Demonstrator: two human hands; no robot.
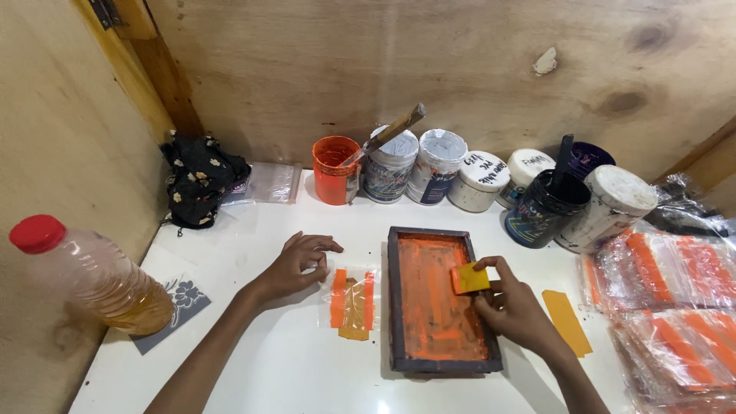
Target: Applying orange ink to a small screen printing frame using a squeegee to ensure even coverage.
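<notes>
A small dark wooden printing frame (pixel 395 307) with an orange-smeared screen lies on the white table (pixel 253 238). My right hand (pixel 512 307) rests over its right side, gripping a small yellow-orange squeegee card (pixel 468 279) against the screen. My left hand (pixel 297 264) lies with fingers spread on the table, its fingertips beside a clear plastic pouch (pixel 353 300) with two orange stripes, just left of the frame.
An open orange paint jar (pixel 335 169) with a wooden stick, several lidded jars (pixel 437 165) and a black pot (pixel 543 207) line the plywood wall. Printed pouches (pixel 675 307) pile at right. A red-capped bottle (pixel 92 277) lies at left, a black cloth (pixel 201 180) at back.
</notes>
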